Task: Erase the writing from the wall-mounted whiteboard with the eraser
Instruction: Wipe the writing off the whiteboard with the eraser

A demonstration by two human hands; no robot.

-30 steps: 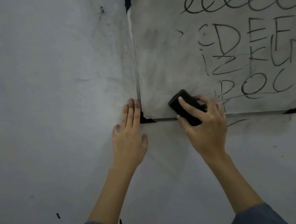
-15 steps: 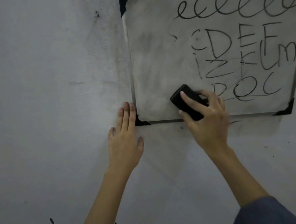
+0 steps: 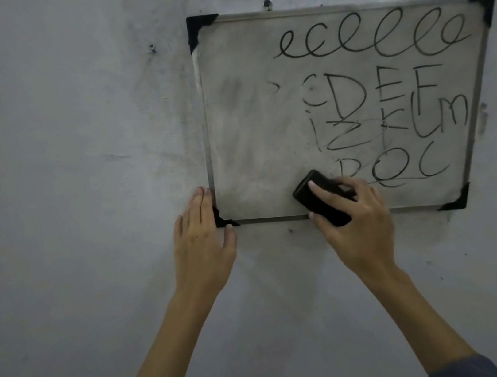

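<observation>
So from the head camera, not much had really changed over the last second: the right hand [image 3: 357, 223] still gripped the black eraser [image 3: 323, 198] down at the whiteboard's [image 3: 250, 143] bottom edge, index finger laid along its top and thumb curled under it. It had only crept a little to the right along that edge, toward the bottom row of letters [image 3: 392, 170]. The left hand [image 3: 202, 243] stayed flat on the wall [image 3: 62, 183] at the whiteboard's bottom left corner, fingers straight and pressed together, thumb out to the side touching the black corner cap [image 3: 221, 218].

The whiteboard's left half looked wiped to a grey smear, but the loops [image 3: 373, 40] along the top and the letter rows on its right half were all still there. I'd guess it was less than half done, with the bottom row next.
</observation>
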